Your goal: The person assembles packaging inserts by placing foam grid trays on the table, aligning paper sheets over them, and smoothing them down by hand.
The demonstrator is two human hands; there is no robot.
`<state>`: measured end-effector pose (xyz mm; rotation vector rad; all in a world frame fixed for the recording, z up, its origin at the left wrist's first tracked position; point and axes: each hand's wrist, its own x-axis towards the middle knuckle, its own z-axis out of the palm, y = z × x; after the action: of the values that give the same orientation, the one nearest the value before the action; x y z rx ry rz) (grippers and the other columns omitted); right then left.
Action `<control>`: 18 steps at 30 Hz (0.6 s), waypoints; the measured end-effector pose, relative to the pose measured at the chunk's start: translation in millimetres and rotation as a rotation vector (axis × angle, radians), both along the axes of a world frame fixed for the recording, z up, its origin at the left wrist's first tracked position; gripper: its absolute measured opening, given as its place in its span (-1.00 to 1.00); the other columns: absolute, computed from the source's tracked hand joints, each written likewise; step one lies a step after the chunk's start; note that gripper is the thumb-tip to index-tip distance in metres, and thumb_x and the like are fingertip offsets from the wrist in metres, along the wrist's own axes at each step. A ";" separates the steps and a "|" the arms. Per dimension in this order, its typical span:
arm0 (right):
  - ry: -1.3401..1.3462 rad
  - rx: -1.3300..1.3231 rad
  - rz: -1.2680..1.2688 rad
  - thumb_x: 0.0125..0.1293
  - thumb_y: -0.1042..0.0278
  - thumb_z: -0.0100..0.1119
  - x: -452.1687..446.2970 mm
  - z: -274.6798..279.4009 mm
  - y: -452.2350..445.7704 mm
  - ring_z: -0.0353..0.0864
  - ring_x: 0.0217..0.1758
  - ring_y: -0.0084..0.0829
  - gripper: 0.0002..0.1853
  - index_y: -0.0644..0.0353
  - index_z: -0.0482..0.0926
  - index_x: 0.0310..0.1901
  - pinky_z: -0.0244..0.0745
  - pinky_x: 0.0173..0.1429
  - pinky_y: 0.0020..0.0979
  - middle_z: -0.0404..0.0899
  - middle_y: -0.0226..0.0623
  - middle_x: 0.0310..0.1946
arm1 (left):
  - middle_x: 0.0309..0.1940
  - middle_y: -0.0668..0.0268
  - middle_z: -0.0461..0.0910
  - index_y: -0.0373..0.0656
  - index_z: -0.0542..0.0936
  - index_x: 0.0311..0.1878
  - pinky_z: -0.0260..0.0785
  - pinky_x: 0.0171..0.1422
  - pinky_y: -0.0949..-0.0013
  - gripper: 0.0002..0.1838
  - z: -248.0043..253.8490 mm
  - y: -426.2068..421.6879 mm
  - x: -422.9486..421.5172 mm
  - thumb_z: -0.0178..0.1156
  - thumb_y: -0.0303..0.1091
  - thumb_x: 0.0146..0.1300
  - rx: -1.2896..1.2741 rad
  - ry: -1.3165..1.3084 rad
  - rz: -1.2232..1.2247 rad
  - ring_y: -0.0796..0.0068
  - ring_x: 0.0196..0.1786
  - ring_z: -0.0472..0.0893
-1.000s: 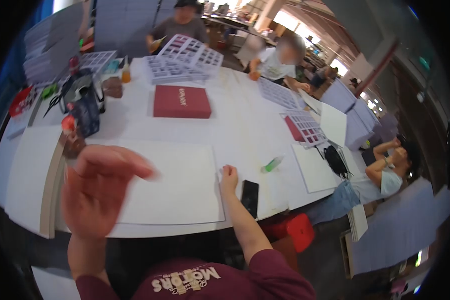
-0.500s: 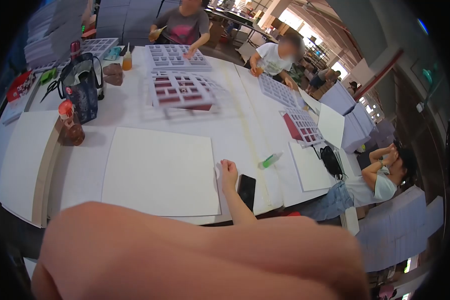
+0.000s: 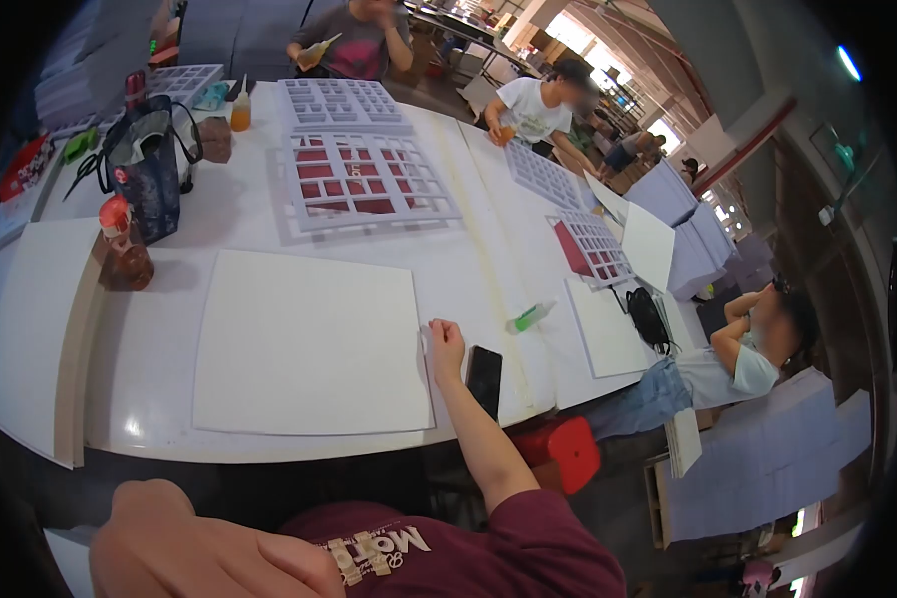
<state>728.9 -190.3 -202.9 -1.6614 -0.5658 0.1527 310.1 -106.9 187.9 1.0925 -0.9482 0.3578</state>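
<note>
My right hand [image 3: 447,347] rests on the table with its fingers curled in and nothing showing in them. It lies just off the right edge of a large white board [image 3: 309,344]. A black phone [image 3: 484,381] is beside my right wrist. My left hand [image 3: 209,543] is raised very near the camera at the bottom left, over my maroon shirt. Only its back and bent knuckles show clearly; its fingertips are hidden. A bottle with green contents [image 3: 530,317] lies to the right of the phone.
White lattice frames [image 3: 374,179], [image 3: 344,105] lie at the table's far side, one over dark red pieces. A stack of boards [image 3: 40,339], a red-capped bottle [image 3: 127,249] and a dark bag [image 3: 149,169] stand left. A red stool [image 3: 573,453] is below the right edge. Co-workers sit around.
My left arm no longer fills the foreground; the hand has drawn to the lower left. The blurred, moving lattice frame now lies still, and the far co-worker's hand has left the frames and risen.
</note>
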 end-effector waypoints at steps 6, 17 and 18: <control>-0.034 -0.055 -0.033 0.44 0.29 0.18 -3.8 4.3 0.1 0.56 -0.21 -0.59 -0.79 0.28 0.61 -0.14 0.48 -0.05 -0.50 0.66 -0.37 -0.28 | -0.27 0.22 0.61 -0.22 0.60 -0.05 0.37 -0.13 0.15 -0.65 -64.5 45.5 -3.7 0.13 -0.07 0.46 0.306 0.037 -0.217 0.22 -0.28 0.58; -0.006 -0.099 -0.054 0.47 0.34 0.14 -10.9 13.7 2.6 0.58 -0.14 -0.60 -0.83 0.29 0.58 -0.16 0.47 0.02 -0.53 0.67 -0.33 -0.21 | -0.23 0.35 0.56 -0.26 0.55 -0.02 0.39 -0.05 0.46 -0.80 -334.2 185.2 -37.9 -0.02 -0.38 0.52 -0.243 1.183 1.617 0.57 -0.17 0.49; 0.009 -0.109 -0.049 0.48 0.35 0.13 -10.9 14.4 2.0 0.58 -0.11 -0.60 -0.84 0.29 0.57 -0.15 0.47 0.05 -0.53 0.67 -0.32 -0.20 | -0.22 0.35 0.56 -0.26 0.54 -0.02 0.39 -0.04 0.47 -0.80 -348.7 187.0 -40.3 -0.02 -0.38 0.52 -0.261 1.167 1.688 0.58 -0.16 0.49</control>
<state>717.9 -188.3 -188.5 -1.7782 -0.5165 0.1575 269.8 80.1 -160.8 1.3302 1.2019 0.9678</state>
